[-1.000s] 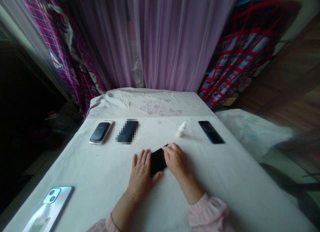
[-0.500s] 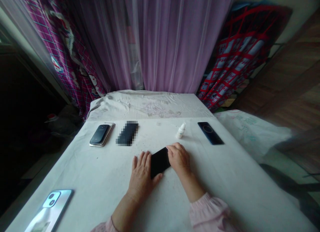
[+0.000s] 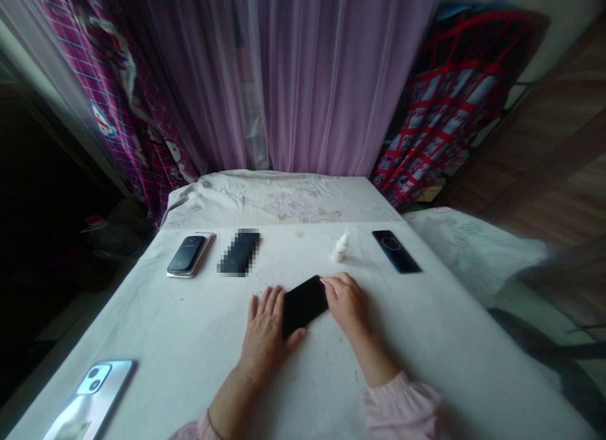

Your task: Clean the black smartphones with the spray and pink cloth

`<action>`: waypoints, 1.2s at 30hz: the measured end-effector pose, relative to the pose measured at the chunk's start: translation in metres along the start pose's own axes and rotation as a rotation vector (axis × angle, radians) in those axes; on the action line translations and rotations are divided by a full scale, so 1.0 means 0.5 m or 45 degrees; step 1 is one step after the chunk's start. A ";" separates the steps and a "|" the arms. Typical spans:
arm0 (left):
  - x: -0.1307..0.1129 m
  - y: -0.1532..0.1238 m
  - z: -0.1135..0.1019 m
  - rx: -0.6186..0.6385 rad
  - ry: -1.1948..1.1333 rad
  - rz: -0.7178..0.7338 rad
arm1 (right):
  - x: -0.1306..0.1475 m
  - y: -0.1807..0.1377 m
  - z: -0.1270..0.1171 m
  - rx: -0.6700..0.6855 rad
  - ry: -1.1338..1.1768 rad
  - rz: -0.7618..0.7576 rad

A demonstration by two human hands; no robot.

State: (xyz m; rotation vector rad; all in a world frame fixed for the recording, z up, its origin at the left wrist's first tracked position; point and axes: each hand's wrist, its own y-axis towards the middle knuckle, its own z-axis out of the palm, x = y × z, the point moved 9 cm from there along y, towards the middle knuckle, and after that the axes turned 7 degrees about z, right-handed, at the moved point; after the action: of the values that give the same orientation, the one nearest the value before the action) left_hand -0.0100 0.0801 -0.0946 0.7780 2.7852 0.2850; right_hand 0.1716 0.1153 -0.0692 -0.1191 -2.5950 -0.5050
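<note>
A smartphone (image 3: 303,304) with a dark screen lies face up and slanted on the white-covered table, between my hands. My left hand (image 3: 265,329) braces its left end, long fingers stretched along that edge and thumb by the near edge. At the right end, my right hand (image 3: 348,301) is closed, its fingertips bunched at the phone's far right corner. Whatever those fingers hold, if anything, is hidden. Just beyond stands a small white spray bottle (image 3: 339,248).
Around the table (image 3: 189,339) lie a dark phone stacked on a lighter one (image 3: 187,254), a pixelated dark phone (image 3: 239,253), a blue-black phone (image 3: 396,251) and a silvery-blue phone (image 3: 92,399). Purple curtains (image 3: 322,80) hang behind.
My right hand has slid right along the phone, uncovering more of its right end. My left hand keeps its place on the left end. The view has shifted slightly.
</note>
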 end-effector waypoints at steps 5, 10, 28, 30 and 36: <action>-0.003 0.003 0.001 0.052 -0.055 0.089 | -0.037 -0.003 -0.001 -0.055 0.287 0.010; 0.003 0.004 0.006 0.038 -0.091 0.181 | -0.027 -0.010 0.005 0.080 0.311 -0.116; 0.003 0.025 0.011 0.093 -0.011 0.038 | -0.005 -0.104 -0.015 0.139 0.382 -0.178; -0.001 0.027 0.021 0.127 0.010 0.046 | 0.003 -0.092 -0.007 0.140 0.341 -0.158; 0.000 0.033 0.029 0.155 0.078 0.005 | 0.026 -0.018 0.035 0.176 0.214 -0.008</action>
State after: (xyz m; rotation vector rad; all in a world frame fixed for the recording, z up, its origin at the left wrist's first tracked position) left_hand 0.0018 0.0957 -0.1044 0.8149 2.8816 0.1431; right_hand 0.1510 0.1133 -0.0802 -0.0204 -2.4570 -0.3219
